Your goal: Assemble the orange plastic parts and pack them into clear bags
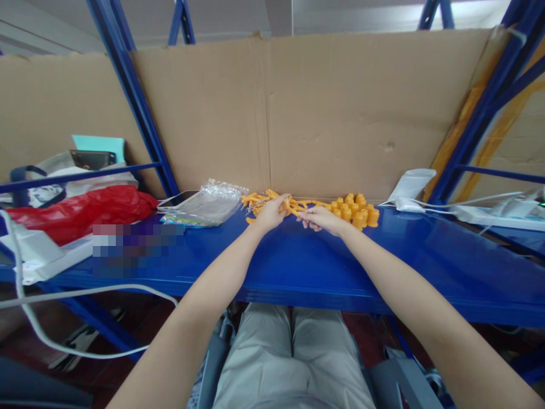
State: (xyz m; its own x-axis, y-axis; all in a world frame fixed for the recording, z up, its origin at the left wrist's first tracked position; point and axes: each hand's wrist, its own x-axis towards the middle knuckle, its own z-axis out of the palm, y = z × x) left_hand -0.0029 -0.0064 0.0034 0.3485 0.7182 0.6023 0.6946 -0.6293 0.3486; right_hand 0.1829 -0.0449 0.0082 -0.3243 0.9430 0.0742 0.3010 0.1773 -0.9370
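strand of thin orange plastic (294, 207) is stretching btw left hand (271, 213) & right hand (320, 218), both pinching it; stubby orange plastic caps (356, 211) sitting grouped, loose orange tangle (255, 200) prob. remaining.

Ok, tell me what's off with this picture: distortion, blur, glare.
Head view: wide-angle stretch, so the blue uprights splay outward; a pixelated patch masks part of the blue shelf; soft sheen on it, no hard shadows; left hand and right hand holding the orange pieces are sharp.
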